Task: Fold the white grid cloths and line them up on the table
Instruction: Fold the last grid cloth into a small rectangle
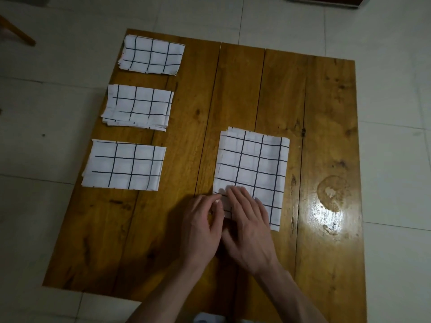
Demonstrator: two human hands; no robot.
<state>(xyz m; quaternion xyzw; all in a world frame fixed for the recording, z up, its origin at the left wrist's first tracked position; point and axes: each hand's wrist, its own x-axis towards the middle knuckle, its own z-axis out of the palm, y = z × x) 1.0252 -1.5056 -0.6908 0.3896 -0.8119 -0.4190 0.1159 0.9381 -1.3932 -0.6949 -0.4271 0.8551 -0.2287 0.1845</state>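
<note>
A wooden counter (233, 94) of glossy planks stands on a pale tiled floor (391, 89). Nearest the camera, both hands meet at the near left corner of the largest cloth (254, 169), a white grid cloth folded to a tall rectangle right of the counter's middle. The left hand (200, 227) has its fingers curled, and its grip pinches the cloth's corner edge between thumb and fingertips. The right hand (249, 227) lies flat on the cloth just beside it, fingers straight and pressing down, its grip released. The rest of the cloth stretches away from the hands. Along the left edge lie three smaller folded cloths in a row, well apart from the hands: the near cloth (124, 165), the middle cloth (138, 107) and the far cloth (151, 54).
</note>
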